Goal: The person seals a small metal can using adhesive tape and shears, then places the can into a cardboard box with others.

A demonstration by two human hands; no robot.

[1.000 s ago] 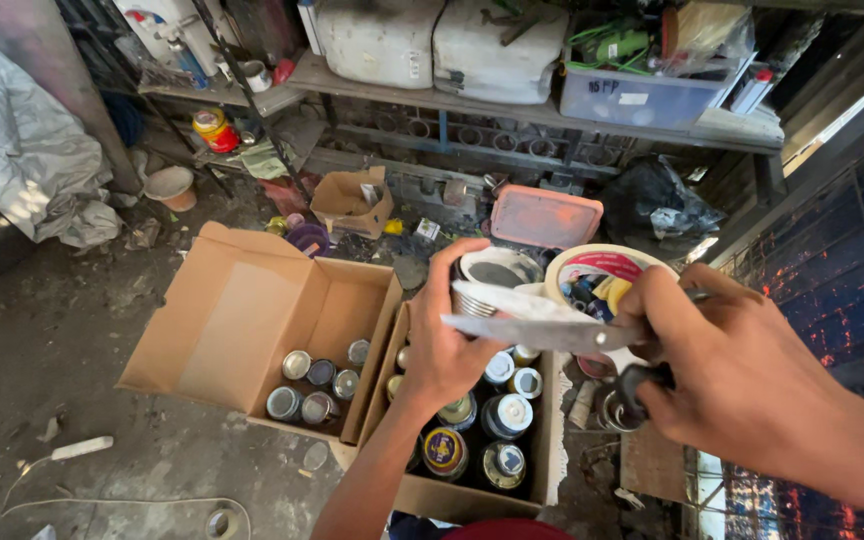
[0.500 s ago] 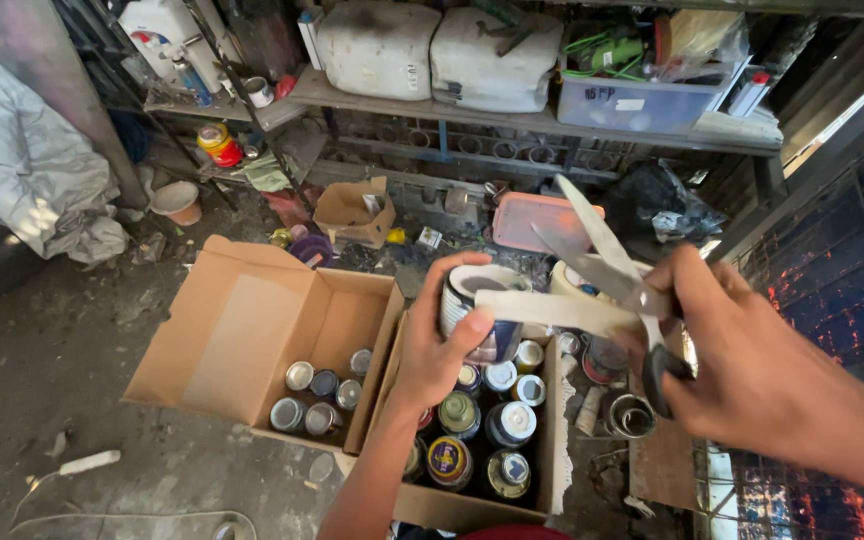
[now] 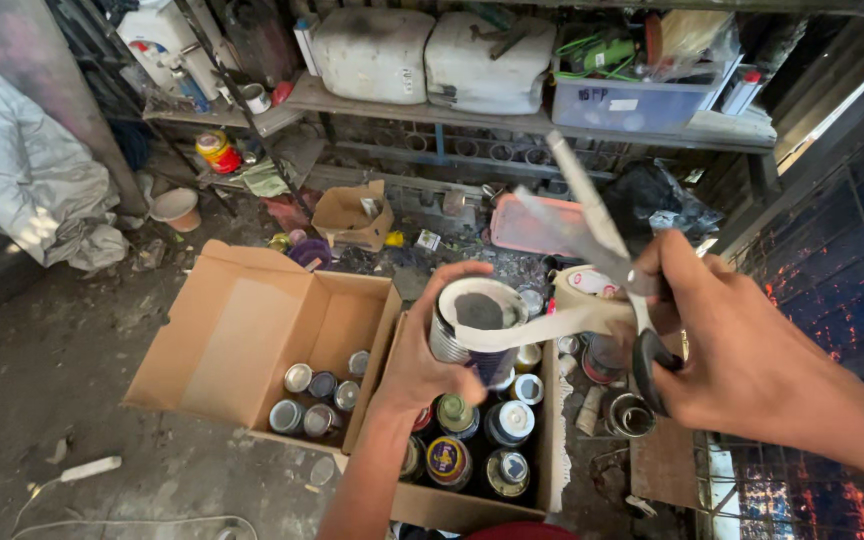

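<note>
A person's left hand (image 3: 422,365) grips a round metal tin (image 3: 474,325) from the side, holding it above a cardboard box (image 3: 472,505) packed with small paint tins (image 3: 472,445). A pale strip of tape (image 3: 552,325) runs from the tin's rim across to the right hand (image 3: 727,345). That hand is closed around a pair of scissors (image 3: 607,255), fingers through the black handles, blades spread open and pointing up. A second open cardboard box (image 3: 242,340) with a few tins sits just left. Behind, a cluttered shelf (image 3: 512,120) holds dirty white jugs (image 3: 432,55).
</note>
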